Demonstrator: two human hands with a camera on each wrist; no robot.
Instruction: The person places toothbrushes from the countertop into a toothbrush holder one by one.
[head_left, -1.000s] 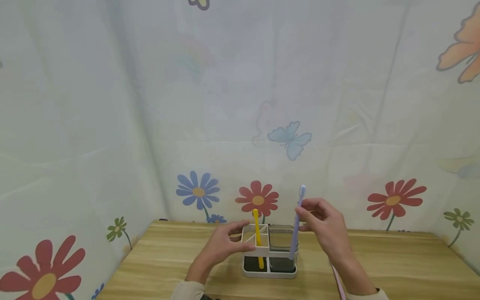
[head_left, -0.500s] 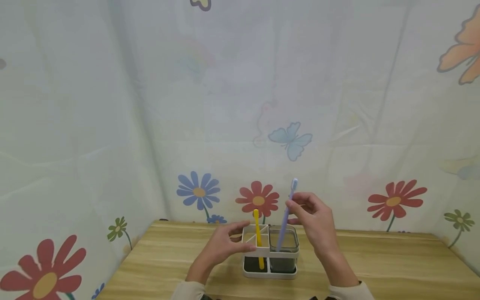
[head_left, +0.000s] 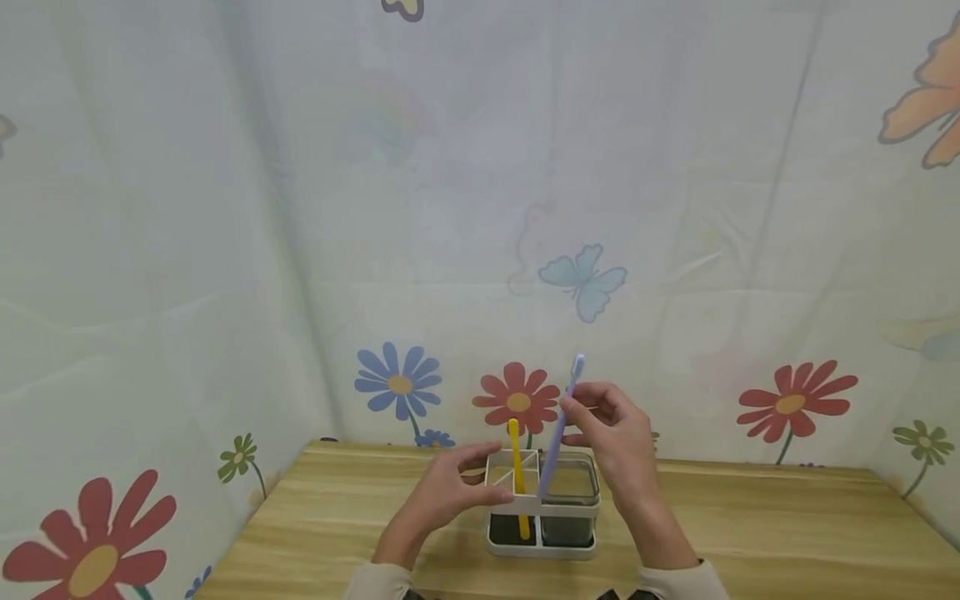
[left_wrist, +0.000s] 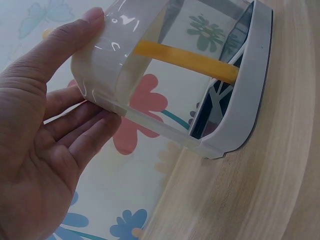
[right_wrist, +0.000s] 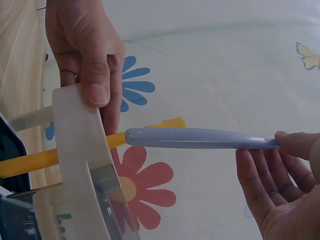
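Observation:
A white toothbrush holder (head_left: 570, 509) stands on the table, with a divided top on its left and a clear tinted cup (head_left: 581, 483) on its right. My left hand (head_left: 450, 487) grips its left side, thumb on the front band and fingers behind. A yellow toothbrush (head_left: 518, 467) stands in a left compartment, its foot down at the dark base. My right hand (head_left: 618, 442) pinches a purple toothbrush (head_left: 557, 442) near its head, bristles up. In the right wrist view, the rounded handle end (right_wrist: 137, 136) is just above the white top and overlaps the yellow brush.
Wood-grain table (head_left: 765, 525) extends to both sides of the holder. Close behind it hangs a pale curtain (head_left: 450, 208) printed with flowers and butterflies.
My right hand has moved left with the purple toothbrush, from the cup's right side to beside the divided top, and the brush now leans more. My left hand stays on the holder.

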